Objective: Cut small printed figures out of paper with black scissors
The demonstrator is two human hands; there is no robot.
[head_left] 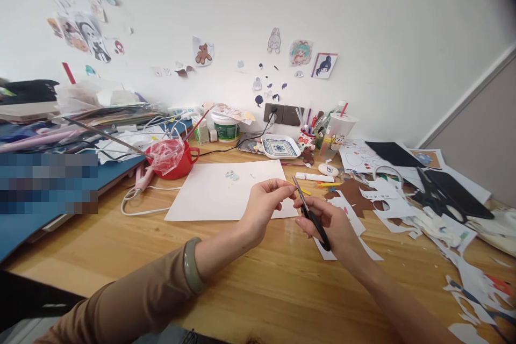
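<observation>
My right hand (pixel 328 226) is closed round a pair of scissors (pixel 313 220) with black handles, its blades pointing up and away from me. Close to the blade tips, the fingers of my left hand (pixel 266 199) are pinched together; whatever they hold is too small to make out. Both hands are raised over the near right corner of a white sheet of paper (pixel 209 193). Small grey-white cut-out pieces (pixel 232 174) lie on that sheet, beyond my left hand.
To the left stands a red mug (pixel 173 164) with crumpled plastic film in it. At the back are a patterned dish (pixel 281 146), a pen cup (pixel 307 137) and a plastic drink cup (pixel 334 137). Brown paper (pixel 355 196), white scraps and larger black scissors (pixel 435 196) cover the right side.
</observation>
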